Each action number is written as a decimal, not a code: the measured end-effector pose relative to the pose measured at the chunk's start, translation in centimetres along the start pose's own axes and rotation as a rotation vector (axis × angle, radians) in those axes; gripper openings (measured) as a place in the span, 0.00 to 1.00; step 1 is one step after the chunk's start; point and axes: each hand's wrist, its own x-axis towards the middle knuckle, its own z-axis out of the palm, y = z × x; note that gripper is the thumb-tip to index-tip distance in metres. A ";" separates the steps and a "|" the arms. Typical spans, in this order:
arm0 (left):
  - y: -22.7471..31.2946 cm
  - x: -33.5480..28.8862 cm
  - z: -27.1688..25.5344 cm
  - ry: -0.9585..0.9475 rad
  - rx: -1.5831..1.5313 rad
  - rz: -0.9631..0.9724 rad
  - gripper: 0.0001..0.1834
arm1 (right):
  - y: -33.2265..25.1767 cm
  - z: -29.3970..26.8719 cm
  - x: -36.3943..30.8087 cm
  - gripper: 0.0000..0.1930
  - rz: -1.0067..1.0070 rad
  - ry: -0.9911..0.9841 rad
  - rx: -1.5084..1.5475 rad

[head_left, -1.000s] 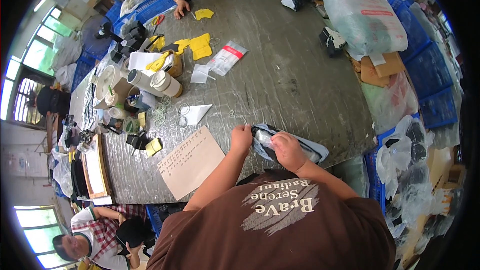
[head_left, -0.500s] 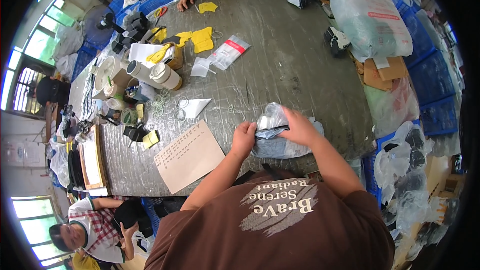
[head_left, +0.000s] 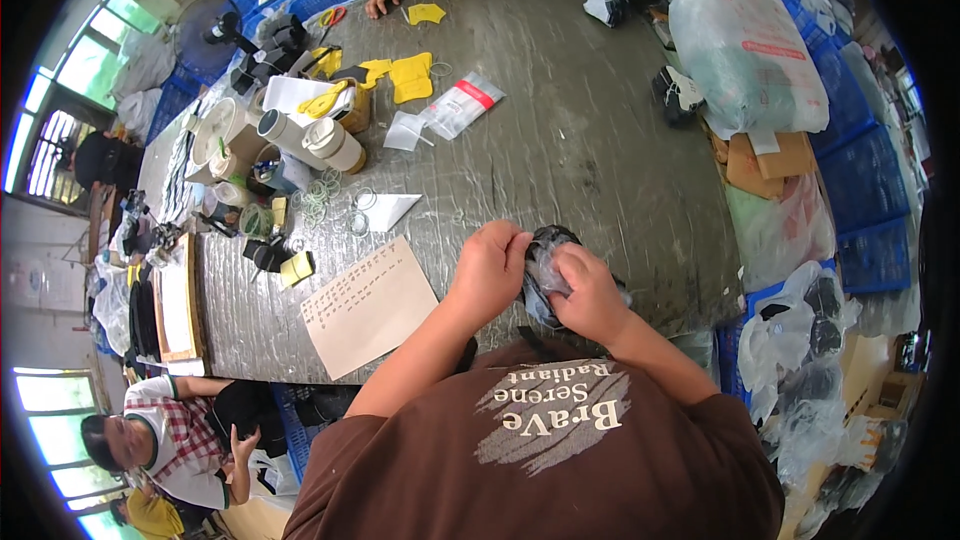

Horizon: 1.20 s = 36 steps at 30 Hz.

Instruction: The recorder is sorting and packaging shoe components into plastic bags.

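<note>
A grey-blue plastic bag [head_left: 538,306] with a dark rim is bunched between two bare hands, over the near, six o'clock side of the dark grey surface [head_left: 560,120]. At the bag's nine o'clock, the left hand [head_left: 488,262] has its grip pinching that rim; at four o'clock, the right hand [head_left: 590,292] has its grip pressed together on crumpled clear film [head_left: 546,266]. From the bag, a handwritten sheet [head_left: 370,312] lies toward nine, a white tumbler [head_left: 338,148] toward ten, and a red-banded clear packet [head_left: 462,108] toward eleven.
</note>
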 end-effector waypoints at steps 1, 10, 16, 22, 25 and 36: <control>0.1 0.2 -0.1 0.020 0.010 0.054 0.10 | 0.0 0.0 -0.1 0.16 -0.018 0.022 -0.007; -1.2 -0.2 1.9 0.024 -0.031 -0.209 0.11 | 2.1 2.3 -0.5 0.22 0.130 -0.076 -0.086; -3.4 0.9 2.3 0.149 0.036 -0.346 0.12 | 2.8 0.1 -1.2 0.22 0.275 0.182 0.163; -16.9 -2.7 0.8 0.236 -0.017 -0.604 0.15 | 8.5 -7.5 -3.0 0.19 0.528 0.963 1.090; -17.7 -4.7 -0.1 0.269 -0.506 -0.562 0.14 | 11.3 -8.9 -4.4 0.22 0.593 1.161 1.256; -9.0 -3.0 -4.7 0.291 -0.864 -0.206 0.12 | 21.2 -3.6 -11.6 0.25 0.851 1.436 1.540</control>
